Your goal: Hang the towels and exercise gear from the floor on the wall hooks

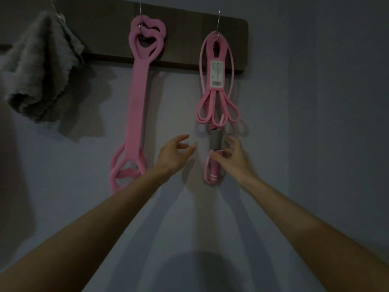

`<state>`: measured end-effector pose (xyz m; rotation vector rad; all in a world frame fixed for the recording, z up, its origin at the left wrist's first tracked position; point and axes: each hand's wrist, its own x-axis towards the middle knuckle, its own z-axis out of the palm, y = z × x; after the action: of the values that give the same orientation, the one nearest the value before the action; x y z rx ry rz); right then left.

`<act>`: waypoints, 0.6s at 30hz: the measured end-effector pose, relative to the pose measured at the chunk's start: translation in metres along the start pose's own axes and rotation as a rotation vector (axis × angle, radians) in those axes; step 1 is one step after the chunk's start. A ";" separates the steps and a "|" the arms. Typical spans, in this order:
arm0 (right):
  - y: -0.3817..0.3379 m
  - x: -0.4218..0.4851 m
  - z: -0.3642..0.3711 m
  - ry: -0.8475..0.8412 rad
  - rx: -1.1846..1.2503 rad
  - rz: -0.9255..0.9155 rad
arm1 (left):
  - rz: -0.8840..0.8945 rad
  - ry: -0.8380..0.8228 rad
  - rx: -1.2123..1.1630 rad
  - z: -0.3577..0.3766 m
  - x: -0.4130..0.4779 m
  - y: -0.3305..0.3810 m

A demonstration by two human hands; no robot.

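Jump rope (214,102) hung on hook (219,20); handle (215,157) touched by spread right hand (233,159). Left hand (173,153) held open beside, bare wall (315,123) at right.

Two bare forearms, no sleeves, left hand (172,153), right hand (233,158), no rings

Pink stretch band (137,106), pink coiled rope (216,81) with grey-sleeved handle (215,142), grey towel (40,68), dark-brown board (185,39).

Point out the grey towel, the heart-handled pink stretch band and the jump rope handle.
grey towel (40,68), head view, middle folds.
heart-handled pink stretch band (137,98), head view, flat middle strap.
jump rope handle (215,142), head view, grey foam grip.
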<state>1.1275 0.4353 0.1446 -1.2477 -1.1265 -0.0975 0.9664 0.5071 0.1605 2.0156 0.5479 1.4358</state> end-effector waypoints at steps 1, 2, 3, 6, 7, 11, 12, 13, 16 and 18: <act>0.000 -0.002 0.006 0.018 0.020 -0.027 | 0.022 -0.014 0.051 -0.002 -0.002 -0.003; 0.002 -0.003 0.011 0.038 0.033 -0.053 | 0.045 -0.031 0.102 -0.004 -0.003 -0.007; 0.003 -0.005 0.015 0.062 0.040 -0.083 | 0.067 -0.046 0.154 -0.005 -0.004 -0.011; 0.012 -0.011 0.024 0.141 -0.010 -0.173 | 0.155 -0.095 0.366 -0.007 -0.006 -0.023; 0.015 -0.015 0.026 0.150 -0.065 -0.179 | 0.199 -0.112 0.457 -0.008 -0.007 -0.027; 0.026 -0.022 0.030 0.220 -0.233 -0.172 | 0.310 -0.156 0.690 -0.009 -0.014 -0.040; 0.027 -0.021 0.031 0.237 -0.264 -0.175 | 0.318 -0.170 0.724 -0.009 -0.016 -0.042; 0.026 -0.020 0.032 0.246 -0.295 -0.177 | 0.318 -0.187 0.749 -0.009 -0.019 -0.044; 0.022 -0.017 0.032 0.247 -0.399 -0.175 | 0.313 -0.245 0.777 -0.014 -0.022 -0.047; 0.020 -0.019 0.031 0.219 -0.453 -0.139 | 0.337 -0.259 0.759 -0.021 -0.022 -0.049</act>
<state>1.1112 0.4574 0.1138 -1.5114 -1.0286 -0.6080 0.9395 0.5344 0.1168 2.9600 0.7391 1.2107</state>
